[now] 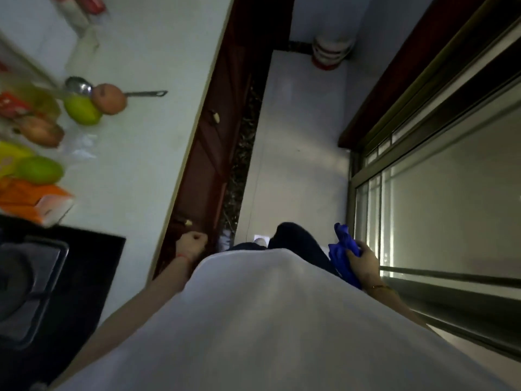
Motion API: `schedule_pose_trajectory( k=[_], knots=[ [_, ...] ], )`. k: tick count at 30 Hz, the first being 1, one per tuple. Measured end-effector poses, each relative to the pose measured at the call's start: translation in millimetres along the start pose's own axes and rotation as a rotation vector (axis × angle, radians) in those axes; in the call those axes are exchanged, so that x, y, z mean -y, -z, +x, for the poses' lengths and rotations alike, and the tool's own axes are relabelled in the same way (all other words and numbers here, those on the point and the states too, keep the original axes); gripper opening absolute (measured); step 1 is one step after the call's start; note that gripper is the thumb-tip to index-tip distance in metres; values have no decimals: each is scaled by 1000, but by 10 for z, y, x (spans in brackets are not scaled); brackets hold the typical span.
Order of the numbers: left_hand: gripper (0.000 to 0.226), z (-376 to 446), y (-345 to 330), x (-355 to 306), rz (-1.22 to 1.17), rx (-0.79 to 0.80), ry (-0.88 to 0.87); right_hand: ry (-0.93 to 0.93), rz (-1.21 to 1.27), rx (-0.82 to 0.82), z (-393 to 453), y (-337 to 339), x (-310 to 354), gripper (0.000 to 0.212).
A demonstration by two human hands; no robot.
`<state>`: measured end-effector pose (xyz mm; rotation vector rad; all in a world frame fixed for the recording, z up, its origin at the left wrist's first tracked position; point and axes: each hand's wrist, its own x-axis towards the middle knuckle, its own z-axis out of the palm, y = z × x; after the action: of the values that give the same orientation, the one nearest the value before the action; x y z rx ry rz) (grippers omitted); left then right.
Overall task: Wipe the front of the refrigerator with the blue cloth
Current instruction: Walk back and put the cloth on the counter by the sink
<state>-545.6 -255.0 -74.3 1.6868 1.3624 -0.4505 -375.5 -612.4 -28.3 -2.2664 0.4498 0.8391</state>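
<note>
My right hand [363, 261] is down by my side, and its fingers are closed around the blue cloth [342, 249]. The cloth is soft and all scrunched up, and a floppy end sticks up past my fingers. My left hand [191, 244] is curled in a loose fist with nothing in it. It hangs just beside the dark red cupboard doors [214, 153] under the counter, near a small pale knob [188, 222]. I cannot tell if it touches the wood.

I see my white shirt [267, 320], smooth and big, low in the view, and my dark trousers [296, 238] past it.

The floor [298, 142] is pale, shiny and flat. It makes a long narrow lane going far away from me, with open room to walk. On the left edge of the lane is a speckled dark strip under the cupboards. On the right edge is a sliding door [439, 193] with a metal frame and cloudy glass, very near the cloth.

At the far end a round white and red tub [329, 52] stands on the floor against the wall.

The counter [146, 114] on the left is white and smooth with a straight long edge. On it are round green and brown fruits [93, 104], a metal ladle [112, 90] with a long thin handle, an orange box [42, 201] and a black stove [42, 277] near me. It is all a bit blurry
</note>
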Motion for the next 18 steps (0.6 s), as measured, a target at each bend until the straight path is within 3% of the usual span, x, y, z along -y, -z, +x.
schedule_pose_trajectory(
  k=[7,11,14,18],
  knots=[
    [24,1206,153,-1758,53,10,-157,-199,95,-23,752,90,672,31],
    [24,1658,119,-2575,99,47,-173,-203,164,-7,1482,259,1377,29],
    [25,1862,144,-3086,134,34,-132,-154,206,10,2127,554,2074,10],
    [21,2141,187,-3752,154,-6,-56,-26,93,-12,3121,920,3166,36]
  ],
)
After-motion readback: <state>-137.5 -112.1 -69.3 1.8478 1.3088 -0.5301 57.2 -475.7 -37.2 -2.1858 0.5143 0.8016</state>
